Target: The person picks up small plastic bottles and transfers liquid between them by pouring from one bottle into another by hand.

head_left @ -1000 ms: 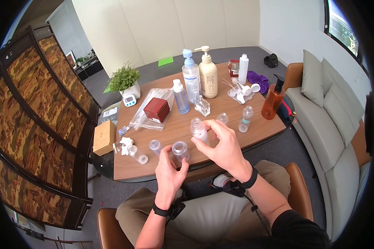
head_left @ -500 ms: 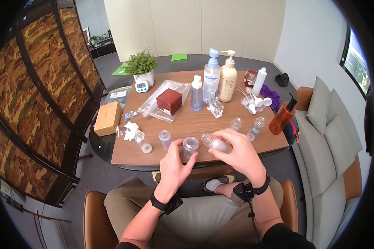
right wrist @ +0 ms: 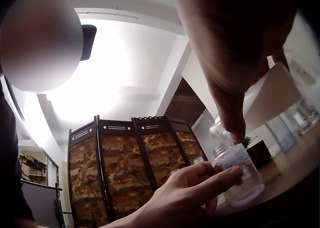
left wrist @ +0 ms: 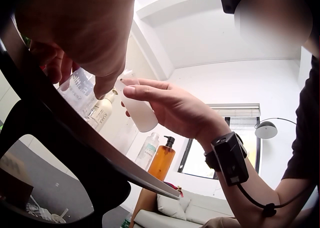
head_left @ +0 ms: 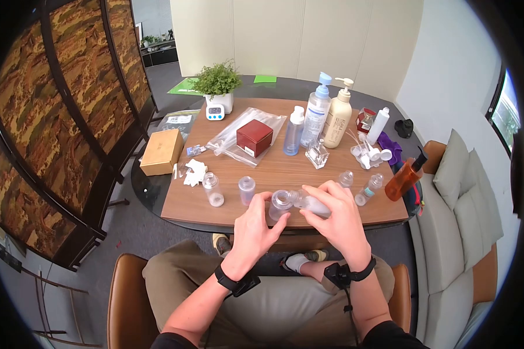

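Observation:
My left hand (head_left: 266, 210) grips a small clear open jar (head_left: 281, 202) at the front edge of the wooden table (head_left: 192, 206). My right hand (head_left: 323, 198) holds a small frosted bottle (head_left: 309, 203) with white lotion, tipped on its side, its mouth right at the jar's mouth. In the left wrist view the right hand (left wrist: 167, 104) pinches the tilted white bottle (left wrist: 140, 114). In the right wrist view the left hand's fingers (right wrist: 200, 180) wrap the jar (right wrist: 241, 175) on the table, and the bottle's neck (right wrist: 220, 130) sits just above it.
Two small open bottles (head_left: 213, 189) (head_left: 247, 189) stand left of the hands. Farther back are a red box (head_left: 254, 137), tall pump bottles (head_left: 339, 114), an orange pump bottle (head_left: 406, 177), a cardboard box (head_left: 162, 151) and a plant (head_left: 218, 80).
My right hand has tipped the frosted bottle from upright down onto its side and brought its mouth to the jar. The left hand has kept its hold on the jar.

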A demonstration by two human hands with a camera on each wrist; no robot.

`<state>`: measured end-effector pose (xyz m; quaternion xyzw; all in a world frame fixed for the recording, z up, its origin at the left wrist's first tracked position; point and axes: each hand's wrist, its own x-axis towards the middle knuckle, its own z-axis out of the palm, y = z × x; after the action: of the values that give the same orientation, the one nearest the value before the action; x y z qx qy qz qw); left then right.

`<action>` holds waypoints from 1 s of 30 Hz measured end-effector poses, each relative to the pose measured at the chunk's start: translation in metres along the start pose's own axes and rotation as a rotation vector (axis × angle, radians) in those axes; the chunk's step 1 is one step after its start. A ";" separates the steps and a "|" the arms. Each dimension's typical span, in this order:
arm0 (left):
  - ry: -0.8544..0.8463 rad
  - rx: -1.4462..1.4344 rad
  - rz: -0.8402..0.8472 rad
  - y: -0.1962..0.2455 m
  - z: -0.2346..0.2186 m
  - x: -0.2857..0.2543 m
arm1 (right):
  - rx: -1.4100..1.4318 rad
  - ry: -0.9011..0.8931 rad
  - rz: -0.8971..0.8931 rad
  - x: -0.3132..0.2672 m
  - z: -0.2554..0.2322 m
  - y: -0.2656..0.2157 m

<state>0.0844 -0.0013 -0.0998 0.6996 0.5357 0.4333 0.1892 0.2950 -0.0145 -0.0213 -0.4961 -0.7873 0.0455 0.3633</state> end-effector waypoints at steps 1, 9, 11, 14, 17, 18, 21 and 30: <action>-0.011 0.000 -0.005 0.000 0.000 0.000 | -0.026 0.011 0.001 0.000 0.000 0.000; 0.115 -0.023 0.112 -0.010 0.010 0.000 | -0.141 0.082 -0.074 0.001 0.007 -0.003; 0.111 -0.018 0.111 -0.010 0.009 0.000 | -0.159 0.094 -0.087 0.002 0.007 -0.003; 0.105 -0.014 0.108 -0.009 0.008 0.000 | -0.191 0.104 -0.102 0.002 0.007 -0.004; 0.110 -0.020 0.118 -0.009 0.009 0.000 | -0.222 0.114 -0.133 0.002 0.007 -0.002; 0.110 -0.015 0.119 -0.009 0.009 0.000 | -0.239 0.115 -0.134 0.002 0.007 -0.003; 0.104 -0.009 0.116 -0.009 0.008 0.000 | -0.254 0.124 -0.133 0.001 0.009 -0.004; 0.111 -0.005 0.121 -0.008 0.008 0.000 | -0.281 0.149 -0.137 0.001 0.011 -0.006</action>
<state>0.0862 0.0033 -0.1106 0.7052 0.5009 0.4835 0.1344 0.2835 -0.0136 -0.0258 -0.4892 -0.7887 -0.1269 0.3500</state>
